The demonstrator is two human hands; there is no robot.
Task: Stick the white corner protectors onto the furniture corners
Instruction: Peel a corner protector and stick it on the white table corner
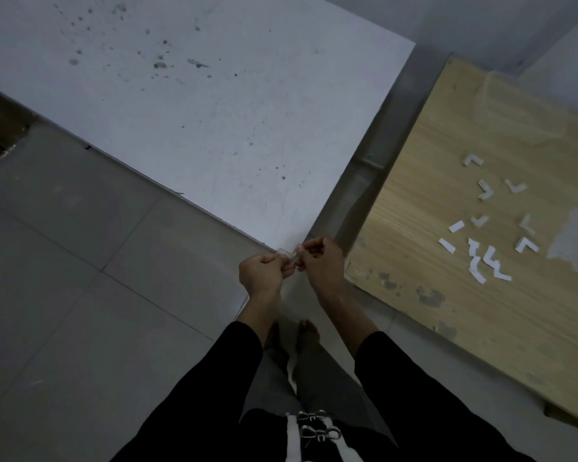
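Note:
Both my hands meet just below the near corner (282,246) of a white, speckled table top (214,111). Between them is a small clear-white corner protector (289,255). My left hand (264,273) pinches its left end with curled fingers. My right hand (319,263) pinches its right end between thumb and fingertips. The piece is right at the table corner; whether it touches the corner I cannot tell. Several more white L-shaped protectors (486,190) and white backing strips (476,268) lie scattered on a wooden table (431,195) to the right.
A narrow gap with a grey metal frame (367,168) separates the white table from the wooden one. The wooden top has peeled and stained patches (574,241). Grey floor tiles (80,278) spread to the left. My bare feet (306,331) stand below the corner.

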